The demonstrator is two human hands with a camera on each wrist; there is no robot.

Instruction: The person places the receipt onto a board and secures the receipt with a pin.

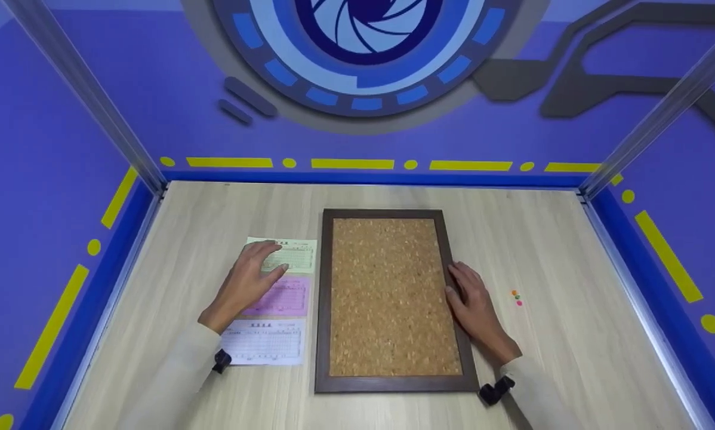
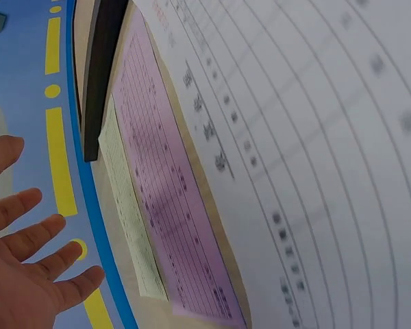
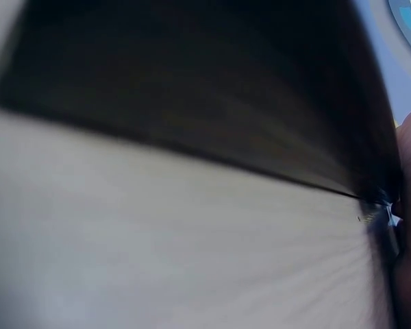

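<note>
In the head view a corkboard (image 1: 387, 298) with a dark brown frame lies on the table. My right hand (image 1: 475, 301) touches the right side of its frame, thumb and fingertips against the edge. The dark frame side (image 3: 192, 82) fills the top of the right wrist view, the hand partly visible at the right. My left hand (image 1: 247, 286), fingers spread, is over the paper forms and holds nothing. Beneath and beside it are a green form (image 1: 298, 258), a pink form (image 1: 292, 298) and a white form (image 1: 265, 343), stacked in a column left of the board.
Several small coloured pins (image 1: 516, 297) lie on the table right of my right hand. The wooden table (image 1: 572, 370) is bounded by blue-purple panels (image 1: 363, 143) at the back and sides, with metal posts (image 1: 662, 107) in the back corners.
</note>
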